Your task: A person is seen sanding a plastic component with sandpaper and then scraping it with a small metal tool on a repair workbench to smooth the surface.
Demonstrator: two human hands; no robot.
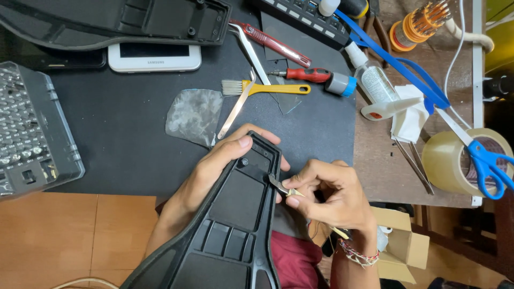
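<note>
A long black plastic housing point(230, 225) rests tilted over my lap and the front edge of the dark mat. My left hand point(209, 171) grips its upper end, thumb on the top rim. My right hand point(334, 192) pinches metal tweezers point(284, 188), whose tip touches the housing's right edge near a small black part.
The dark work mat point(134, 134) bears a bit-set case point(32, 128), a white tablet point(154, 56), another black shell point(118, 21), a yellow brush point(267, 88), a red screwdriver point(300, 75) and a plastic bag point(194, 115). Tape roll point(455, 160), blue scissors point(490, 163) and a bottle point(375, 80) lie right.
</note>
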